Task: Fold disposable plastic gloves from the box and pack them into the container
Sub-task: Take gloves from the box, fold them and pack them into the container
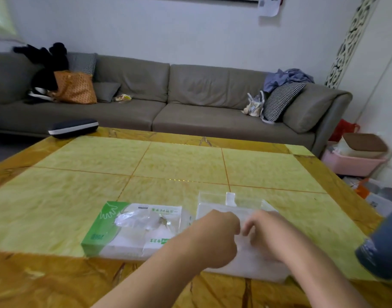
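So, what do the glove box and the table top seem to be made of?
The glove box looks like thin printed cardboard, green and white, matte, with a clear film window in its top opening. The table top looks like polished stone or a glossy stone-look tile: yellow veined panels, brown border, soft reflections. I cannot tell which.

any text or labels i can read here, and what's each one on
Glove box, top face: a line of green characters, upside down to the camera, too blurred to read.
Glove box, green end: a white hand outline and a small mark, unreadable.
Glove box, near edge: a green label with white characters, too blurred.
Wall paper: print too small.
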The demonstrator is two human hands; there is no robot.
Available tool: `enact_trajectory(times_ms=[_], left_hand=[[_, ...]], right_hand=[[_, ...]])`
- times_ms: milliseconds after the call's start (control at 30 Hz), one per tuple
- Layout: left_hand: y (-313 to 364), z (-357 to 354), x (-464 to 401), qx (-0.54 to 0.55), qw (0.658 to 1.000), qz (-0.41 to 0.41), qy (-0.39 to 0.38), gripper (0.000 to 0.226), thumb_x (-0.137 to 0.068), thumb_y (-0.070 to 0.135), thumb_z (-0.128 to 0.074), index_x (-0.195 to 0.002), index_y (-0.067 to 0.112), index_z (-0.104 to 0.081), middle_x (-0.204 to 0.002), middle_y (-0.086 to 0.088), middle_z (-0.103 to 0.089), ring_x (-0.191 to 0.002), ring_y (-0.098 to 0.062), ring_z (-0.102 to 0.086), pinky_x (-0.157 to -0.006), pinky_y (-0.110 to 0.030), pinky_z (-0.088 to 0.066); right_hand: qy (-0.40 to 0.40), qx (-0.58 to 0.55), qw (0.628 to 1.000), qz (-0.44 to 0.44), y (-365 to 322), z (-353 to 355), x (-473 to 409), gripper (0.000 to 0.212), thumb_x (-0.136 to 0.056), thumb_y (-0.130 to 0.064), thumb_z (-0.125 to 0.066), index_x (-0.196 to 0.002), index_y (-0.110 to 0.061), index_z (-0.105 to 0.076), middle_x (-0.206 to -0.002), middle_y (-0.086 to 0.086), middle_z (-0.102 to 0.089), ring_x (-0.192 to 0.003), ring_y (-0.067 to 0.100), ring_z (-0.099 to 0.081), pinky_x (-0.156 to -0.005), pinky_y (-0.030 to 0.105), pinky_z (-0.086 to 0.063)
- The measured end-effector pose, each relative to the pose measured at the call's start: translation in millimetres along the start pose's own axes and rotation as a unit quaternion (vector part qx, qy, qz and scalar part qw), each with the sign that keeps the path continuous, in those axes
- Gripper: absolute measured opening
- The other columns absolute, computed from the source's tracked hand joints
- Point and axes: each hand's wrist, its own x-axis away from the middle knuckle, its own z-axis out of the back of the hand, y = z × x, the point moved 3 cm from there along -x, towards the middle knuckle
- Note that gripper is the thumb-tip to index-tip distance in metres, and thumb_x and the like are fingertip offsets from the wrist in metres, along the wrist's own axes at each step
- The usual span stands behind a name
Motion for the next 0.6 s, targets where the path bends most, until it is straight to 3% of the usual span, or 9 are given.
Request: enact_trajectory(times_ms=[67,133,233,300,367,433,467,533,600], left_hand=[[-12,12,12,0.072,0.995,-0.044,0.059,0.042,-0.096,0.005,-0.046,-0.121,0.03,-0.069,-0.116,0.013,-0.07,-0.108,-0.004,-0.063,-0.095,-0.028,-0.054],[-35,29,26,0.13,0.982,-0.044,0.128,0.033,-0.097,0.01,-0.053,-0.111,0.034,-0.071,-0.102,0.019,-0.071,-0.098,0.005,-0.064,-0.089,-0.02,-0.054],[-81,52,49,0.098,0.961,-0.012,0.257,0.021,-0.095,0.021,-0.065,-0.107,0.038,-0.068,-0.095,0.023,-0.068,-0.093,0.006,-0.062,-0.083,-0.018,-0.053],[-113,60,64,0.038,0.965,0.03,0.257,0.024,-0.091,0.038,-0.072,-0.112,0.043,-0.06,-0.102,0.026,-0.061,-0.098,0.006,-0.057,-0.085,-0.018,-0.049],[-135,61,71,-0.011,0.976,0.079,0.204,0.035,-0.086,0.053,-0.073,-0.116,0.048,-0.055,-0.109,0.027,-0.057,-0.103,0.005,-0.054,-0.087,-0.019,-0.047],[-150,63,73,-0.019,0.975,0.103,0.196,0.024,-0.088,0.051,-0.073,-0.109,0.047,-0.063,-0.108,0.026,-0.062,-0.098,0.004,-0.057,-0.087,-0.022,-0.051],[-153,64,71,-0.016,0.972,0.107,0.211,0.013,-0.091,0.046,-0.072,-0.103,0.045,-0.067,-0.104,0.024,-0.066,-0.094,0.004,-0.06,-0.084,-0.024,-0.055],[-158,65,68,0.011,0.963,0.115,0.243,0.005,-0.094,0.039,-0.069,-0.093,0.039,-0.074,-0.093,0.023,-0.071,-0.085,0.003,-0.064,-0.079,-0.029,-0.058],[-160,65,65,0.05,0.955,0.119,0.268,0.01,-0.094,0.036,-0.069,-0.089,0.035,-0.077,-0.081,0.021,-0.071,-0.079,0.002,-0.065,-0.074,-0.031,-0.058]], right_hand=[[0.055,0.009,0.998,0.003,-4,8,8,0.025,-0.08,-0.015,-0.059,-0.068,-0.031,-0.075,-0.08,-0.009,-0.073,-0.072,0.016,-0.072,-0.07,0.033,-0.063],[0.12,0.002,0.993,0.019,-11,17,17,0.025,-0.081,-0.016,-0.057,-0.067,-0.028,-0.073,-0.066,-0.007,-0.07,-0.061,0.015,-0.069,-0.059,0.035,-0.062],[0.22,-0.03,0.974,0.05,-22,28,31,0.021,-0.092,-0.021,-0.059,-0.074,-0.027,-0.068,-0.065,-0.008,-0.067,-0.055,0.012,-0.062,-0.048,0.032,-0.053],[0.266,-0.051,0.956,0.111,-42,27,38,0.017,-0.098,-0.023,-0.06,-0.084,-0.029,-0.067,-0.067,-0.012,-0.067,-0.055,0.006,-0.059,-0.047,0.028,-0.047],[0.283,-0.064,0.932,0.216,-70,19,54,0.016,-0.101,-0.022,-0.058,-0.104,-0.033,-0.069,-0.087,-0.019,-0.069,-0.075,0.0,-0.062,-0.064,0.023,-0.054],[0.245,-0.043,0.915,0.317,-100,3,67,0.032,-0.103,-0.019,-0.054,-0.131,-0.03,-0.064,-0.117,-0.02,-0.065,-0.11,0.001,-0.057,-0.097,0.02,-0.049],[0.214,-0.022,0.912,0.349,-111,-8,70,0.039,-0.102,-0.019,-0.052,-0.138,-0.03,-0.06,-0.127,-0.019,-0.061,-0.12,0.003,-0.051,-0.105,0.02,-0.042],[0.16,0.018,0.907,0.389,-131,-31,71,0.048,-0.095,-0.019,-0.054,-0.141,-0.032,-0.057,-0.134,-0.015,-0.057,-0.125,0.01,-0.046,-0.109,0.025,-0.04],[0.137,0.054,0.901,0.407,-143,-51,70,0.046,-0.085,-0.021,-0.062,-0.129,-0.033,-0.061,-0.131,-0.012,-0.057,-0.122,0.016,-0.051,-0.106,0.029,-0.046]])
